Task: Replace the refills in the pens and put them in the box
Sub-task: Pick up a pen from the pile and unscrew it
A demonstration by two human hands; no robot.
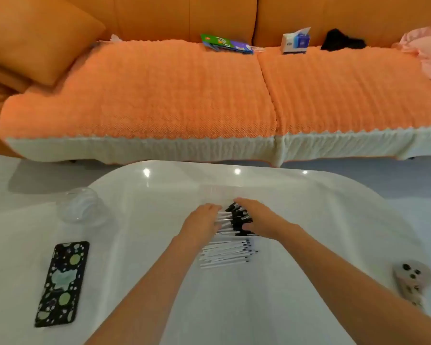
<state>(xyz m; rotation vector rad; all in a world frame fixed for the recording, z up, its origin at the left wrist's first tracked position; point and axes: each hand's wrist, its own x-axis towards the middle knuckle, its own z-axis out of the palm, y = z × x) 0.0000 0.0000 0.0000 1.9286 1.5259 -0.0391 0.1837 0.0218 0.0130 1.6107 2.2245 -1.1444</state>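
On the white table (159,207), seen from the head camera, a pile of black-capped pens (234,217) lies between both hands. At the capped ends the right hand (259,217) curls fingers and thumb round the pile. The left hand (202,220) lies on the opposite ends, its grasp too blurred to tell. Just nearer than the pens lies a bundle of white refills (224,255). Left of the pens sit a clear jar (81,205) and a phone (62,282); right and nearer, a game controller (412,277).

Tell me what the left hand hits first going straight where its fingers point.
Probably the right hand, whose fingertips sit just ahead of the left hand over the pens; depth is unclear.
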